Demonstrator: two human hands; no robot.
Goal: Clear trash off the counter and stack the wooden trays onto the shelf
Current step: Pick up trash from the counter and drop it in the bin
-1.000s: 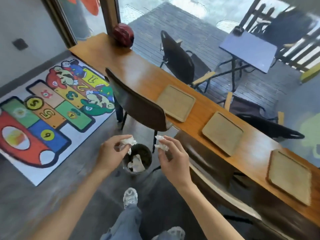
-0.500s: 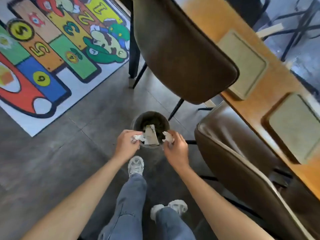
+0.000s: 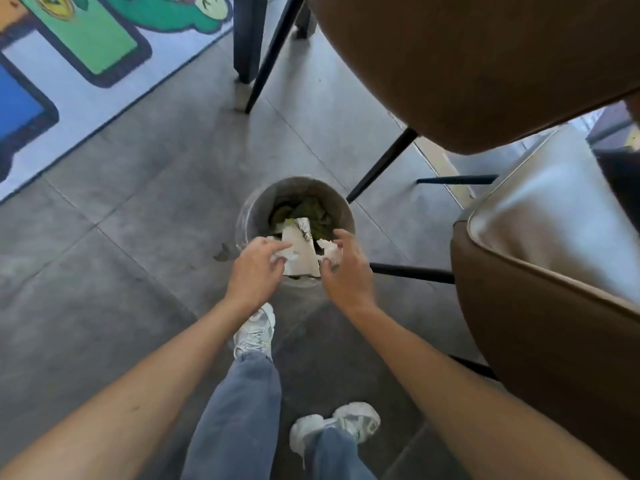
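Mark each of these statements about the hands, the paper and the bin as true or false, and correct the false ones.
1. Both hands are above the round trash bin. True.
2. The left hand holds nothing. False: it grips a crumpled white tissue.
3. The right hand holds a wad of white paper. True.
4. The bin is empty. False: a folded paper piece and dark green waste lie in it.
5. The bin stands on the colourful mat. False: it stands on the grey floor.
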